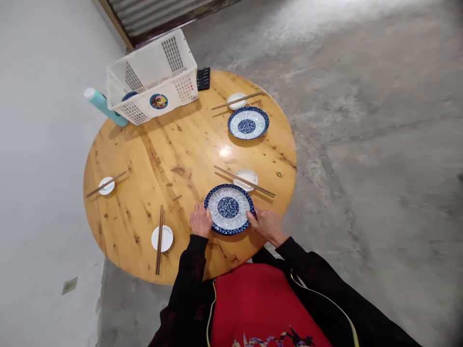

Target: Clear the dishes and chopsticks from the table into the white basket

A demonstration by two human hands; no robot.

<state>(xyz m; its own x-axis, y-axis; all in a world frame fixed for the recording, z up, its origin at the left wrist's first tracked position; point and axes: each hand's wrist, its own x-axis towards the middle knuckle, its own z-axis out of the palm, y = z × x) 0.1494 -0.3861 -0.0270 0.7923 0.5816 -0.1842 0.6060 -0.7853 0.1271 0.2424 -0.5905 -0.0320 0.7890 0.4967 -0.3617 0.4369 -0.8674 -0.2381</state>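
Our left hand and right hand grasp opposite rims of the blue-patterned plate, flat on the round wooden counter, just beside a small white dish bearing chopsticks.

Bright, even daylight across the whole view, strongest at the top right, where the concrete floor washes out to near white. A small hot glare spot sits on the round wooden table, just past the centre. Shadows are soft and short, falling left beneath the white basket. Focus is sharp mid-frame; the edges bend with wide-angle distortion, and the right corners darken, probably lens vignetting. No motion blur on the near blue-patterned plate.
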